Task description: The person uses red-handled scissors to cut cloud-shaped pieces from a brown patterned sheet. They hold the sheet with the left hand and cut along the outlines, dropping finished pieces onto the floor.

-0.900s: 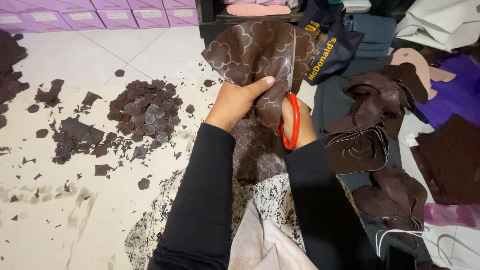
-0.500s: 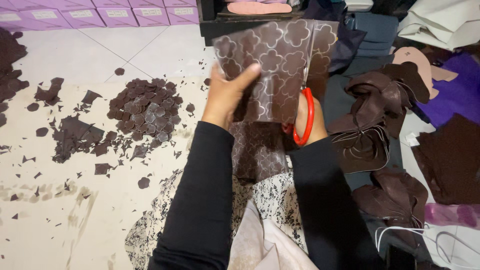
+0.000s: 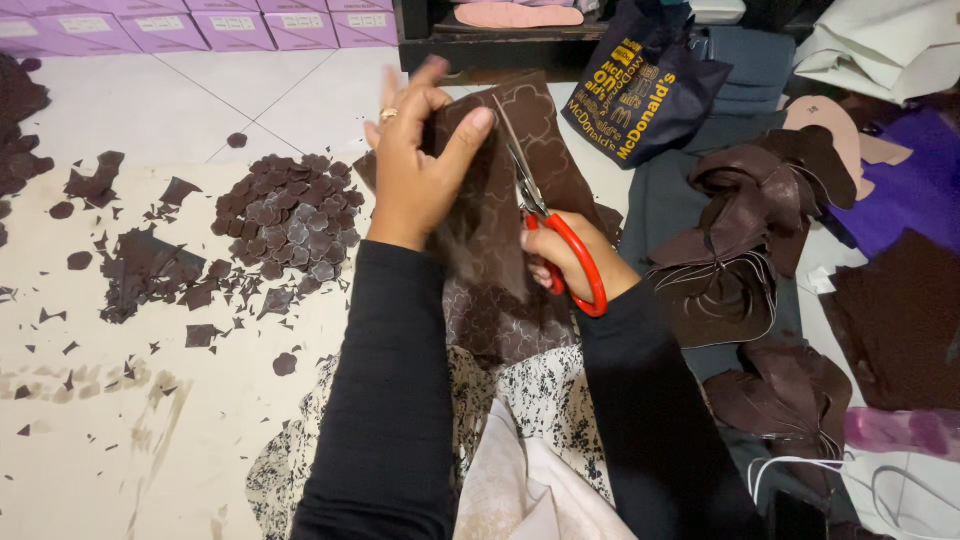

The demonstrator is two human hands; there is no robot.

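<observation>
The left hand (image 3: 420,165) gripped the brown patterned sheet (image 3: 520,200) by its upper left edge, thumb pressed across the front and fingers curled behind, a ring showing on one finger. The right hand (image 3: 570,265) was closed through the red handles of the scissors (image 3: 545,225), whose blades stood slightly parted against the sheet's face, tips pointing up along a row of the printed scalloped outlines.

Half a second earlier the sheet had been held higher and spread flat to the camera, the scissors hanging idle beside its right edge. Now the sheet had come down and turned edge-on, and the blades had swung in onto it — looking had given way to cutting, or so it seemed. Whether the blades had already bitten into the material could not be told.

Outward from the hands: the sheet's lower part draped over the person's lap, across a black-and-white speckled cloth (image 3: 520,400). To the left, on the pale floor covering (image 3: 120,420), lay a heap of small cut brown shapes (image 3: 285,215) amid loose scraps. To the right sat larger curved brown pieces (image 3: 740,250), and above them a dark blue bag (image 3: 640,95).
</observation>
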